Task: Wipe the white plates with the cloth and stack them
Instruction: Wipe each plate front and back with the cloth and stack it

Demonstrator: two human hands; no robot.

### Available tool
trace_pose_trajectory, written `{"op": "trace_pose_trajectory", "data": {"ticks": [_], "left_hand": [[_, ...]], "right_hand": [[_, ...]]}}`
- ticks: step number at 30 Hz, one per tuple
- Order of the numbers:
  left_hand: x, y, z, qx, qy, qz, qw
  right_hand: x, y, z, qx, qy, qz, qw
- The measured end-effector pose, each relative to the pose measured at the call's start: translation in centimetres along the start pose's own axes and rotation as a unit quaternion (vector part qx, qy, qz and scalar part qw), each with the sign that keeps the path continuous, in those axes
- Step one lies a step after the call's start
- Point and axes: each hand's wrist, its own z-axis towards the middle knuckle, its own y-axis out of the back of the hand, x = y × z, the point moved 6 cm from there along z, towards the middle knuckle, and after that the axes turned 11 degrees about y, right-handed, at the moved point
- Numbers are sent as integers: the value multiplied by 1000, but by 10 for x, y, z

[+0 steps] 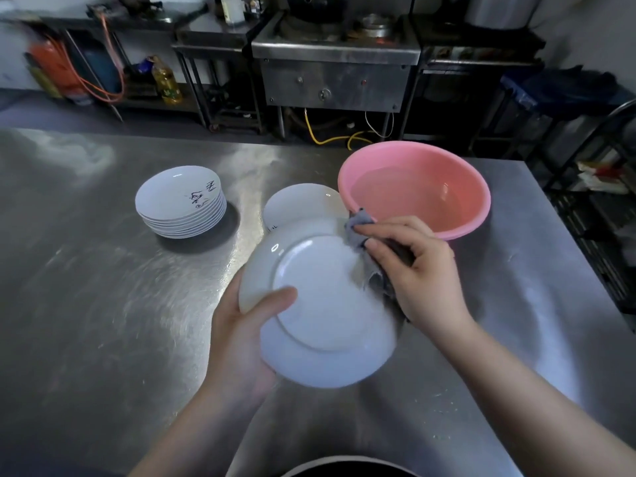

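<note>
Held white plate (pixel 320 315) shows its glossy underside, foot ring visible.

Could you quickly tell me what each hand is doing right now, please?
Left hand: grips the white plate by its edge.
Right hand: holds the grey cloth against that plate.

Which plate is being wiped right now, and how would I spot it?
Start at the pink basin on the steel table. Just in front of it, the left hand holds one white plate tilted above the table, with the right hand pressing a grey cloth to its rim. Unlike the plate stack further left, it is underside-up and unmarked.
</note>
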Motion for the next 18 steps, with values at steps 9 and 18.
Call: {"op": "trace_pose_trajectory", "data": {"ticks": [9, 18], "left_hand": [[16, -29, -5, -77, 74, -148, 983], [-1, -54, -14, -58, -7, -140, 988]], "right_hand": [[32, -36, -62, 8, 190, -127, 973], [44, -14, -54, -76, 230, -137, 960]]}}
